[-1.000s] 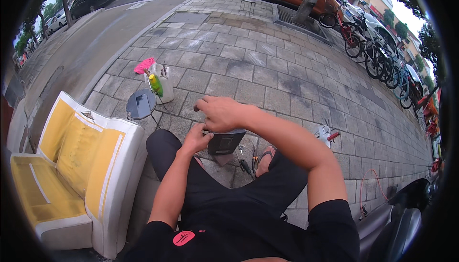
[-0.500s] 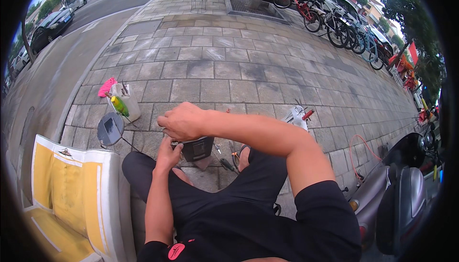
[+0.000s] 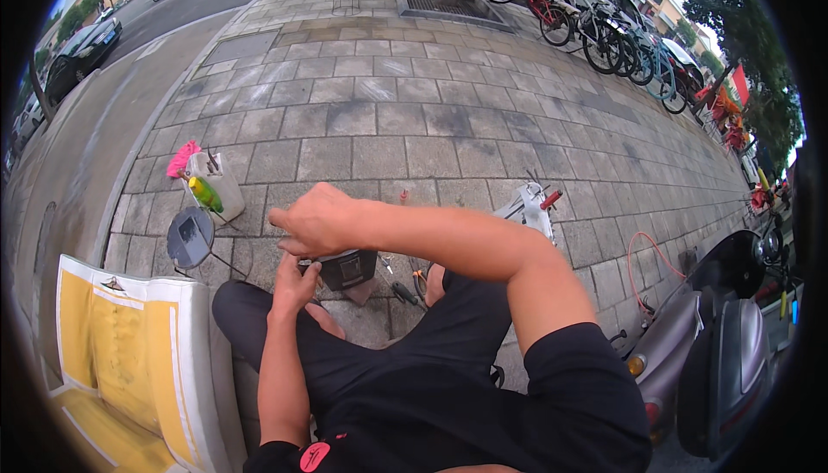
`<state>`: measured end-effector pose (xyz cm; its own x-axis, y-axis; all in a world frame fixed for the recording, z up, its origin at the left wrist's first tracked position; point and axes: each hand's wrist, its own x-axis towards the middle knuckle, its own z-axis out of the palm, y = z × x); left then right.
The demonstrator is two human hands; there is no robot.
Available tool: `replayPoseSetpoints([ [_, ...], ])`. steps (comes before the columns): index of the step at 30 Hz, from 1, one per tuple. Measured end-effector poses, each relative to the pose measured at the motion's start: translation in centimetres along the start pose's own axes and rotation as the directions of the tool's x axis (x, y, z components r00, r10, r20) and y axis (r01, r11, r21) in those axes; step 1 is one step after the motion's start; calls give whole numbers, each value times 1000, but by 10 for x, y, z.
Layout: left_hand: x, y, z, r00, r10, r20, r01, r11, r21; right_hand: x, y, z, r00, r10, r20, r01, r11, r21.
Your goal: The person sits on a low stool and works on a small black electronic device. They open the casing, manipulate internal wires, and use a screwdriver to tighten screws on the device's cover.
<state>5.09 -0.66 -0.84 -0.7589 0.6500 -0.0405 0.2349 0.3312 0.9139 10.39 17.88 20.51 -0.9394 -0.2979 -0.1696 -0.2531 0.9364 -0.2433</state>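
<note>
We have our left hand [image 3: 296,287] and right hand [image 3: 316,219] at the black box [image 3: 348,272]; whether their fingers clamp, we cannot tell.

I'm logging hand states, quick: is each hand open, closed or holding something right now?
Left hand: bent beside the black box; grip cannot be told.
Right hand: fingers curled; whether it holds anything is hidden.
</note>
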Motion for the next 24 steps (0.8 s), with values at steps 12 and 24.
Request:
replayPoseSetpoints([
  [12,2,-13,-1,999,-2,43,3,999,-40,3,-1,7,998,-58,-27,57,998,-14],
  [24,-5,13,1,999,13,-33,-12,999,33,8,11,16,989,-85,-124,80,996,-50],
])
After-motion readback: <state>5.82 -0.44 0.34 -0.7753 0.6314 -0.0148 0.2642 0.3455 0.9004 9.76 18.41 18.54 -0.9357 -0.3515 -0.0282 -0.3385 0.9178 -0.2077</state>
